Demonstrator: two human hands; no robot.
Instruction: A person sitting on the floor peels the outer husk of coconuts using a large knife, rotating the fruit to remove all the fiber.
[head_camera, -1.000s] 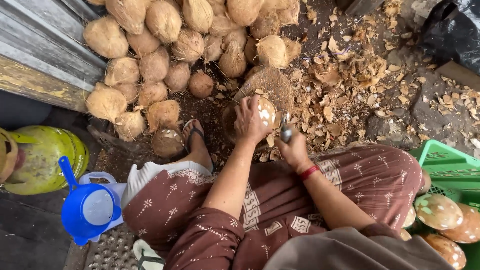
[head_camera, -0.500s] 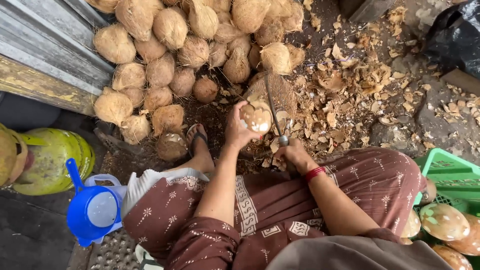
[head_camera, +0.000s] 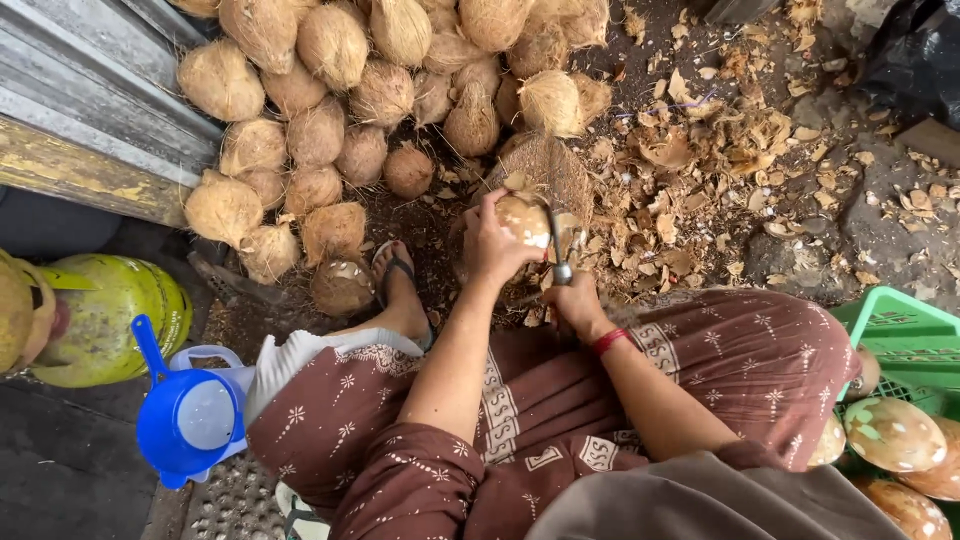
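Observation:
My left hand (head_camera: 490, 243) grips a partly peeled coconut (head_camera: 527, 219), pale where the brown skin is off, held over a husk-covered block (head_camera: 552, 165). My right hand (head_camera: 577, 300), with a red band at the wrist, is closed on the handle of a metal knife (head_camera: 556, 248) whose blade lies against the coconut's right side. Both forearms reach out over my lap in brown patterned cloth. My sandalled foot (head_camera: 398, 283) rests just left of the coconut.
A heap of husked brown coconuts (head_camera: 340, 110) fills the ground ahead and to the left. Shell chips (head_camera: 700, 170) litter the right. A green crate (head_camera: 900, 340) with peeled coconuts (head_camera: 893, 432) stands at right. A blue jug (head_camera: 190, 420) and a yellow-green gas cylinder (head_camera: 105, 315) stand at left.
The coconut has turned in my left hand and dropped slightly. The knife has moved from beside it to press on its right side.

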